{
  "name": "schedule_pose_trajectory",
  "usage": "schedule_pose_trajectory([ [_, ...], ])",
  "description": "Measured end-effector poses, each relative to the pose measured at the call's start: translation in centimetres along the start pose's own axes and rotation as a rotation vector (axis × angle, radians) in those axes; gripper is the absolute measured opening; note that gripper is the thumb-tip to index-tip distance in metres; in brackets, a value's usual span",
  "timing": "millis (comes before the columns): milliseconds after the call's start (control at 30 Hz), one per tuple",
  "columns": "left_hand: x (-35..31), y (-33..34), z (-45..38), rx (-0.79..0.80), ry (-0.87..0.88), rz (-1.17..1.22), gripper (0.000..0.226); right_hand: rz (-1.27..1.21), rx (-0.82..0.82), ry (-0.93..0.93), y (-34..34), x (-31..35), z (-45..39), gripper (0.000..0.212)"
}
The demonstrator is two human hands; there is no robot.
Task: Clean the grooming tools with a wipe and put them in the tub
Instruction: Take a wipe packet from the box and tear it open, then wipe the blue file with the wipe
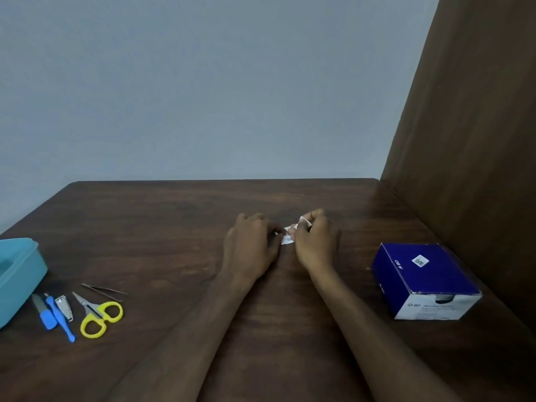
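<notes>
Both hands meet over the middle of the dark wooden table, fingers curled in a pinch on a small white wipe packet — the left hand grips its left end, the right hand its right end, where a corner of the packet sticks up. At the near left the grooming tools lie in a row, well apart from the hands: a blue-handled file, a blue stick tool, a nail clipper, yellow-handled scissors and tweezers. Just left of them stands the teal tub, open. At the right — near the brown wall panel — sits a blue box of alcohol swabs.
</notes>
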State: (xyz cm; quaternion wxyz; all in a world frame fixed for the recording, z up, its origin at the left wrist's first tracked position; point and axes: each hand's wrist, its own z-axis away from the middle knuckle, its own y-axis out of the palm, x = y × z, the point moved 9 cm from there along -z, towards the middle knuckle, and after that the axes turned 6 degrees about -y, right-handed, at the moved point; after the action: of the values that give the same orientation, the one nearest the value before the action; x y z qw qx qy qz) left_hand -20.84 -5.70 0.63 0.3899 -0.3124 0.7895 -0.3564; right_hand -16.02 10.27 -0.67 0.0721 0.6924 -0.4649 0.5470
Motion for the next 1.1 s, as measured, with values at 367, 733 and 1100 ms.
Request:
schedule_pose_trajectory([
  [367,2.9,-8.0,2.6,-0.272,0.057,-0.072,0.014,-0.114,0.035,-0.416,-0.4,6.7,4.2,0.014],
  [733,15.8,-18.7,15.6,-0.304,-0.212,-0.332,0.009,-0.301,0.449,-0.414,6.5,12.3,12.2,0.02],
  [1100,18.7,-19.7,17.7,-0.341,-0.53,-0.245,0.026,-0.411,0.465,-0.284,8.9,12.1,12.5,0.018],
])
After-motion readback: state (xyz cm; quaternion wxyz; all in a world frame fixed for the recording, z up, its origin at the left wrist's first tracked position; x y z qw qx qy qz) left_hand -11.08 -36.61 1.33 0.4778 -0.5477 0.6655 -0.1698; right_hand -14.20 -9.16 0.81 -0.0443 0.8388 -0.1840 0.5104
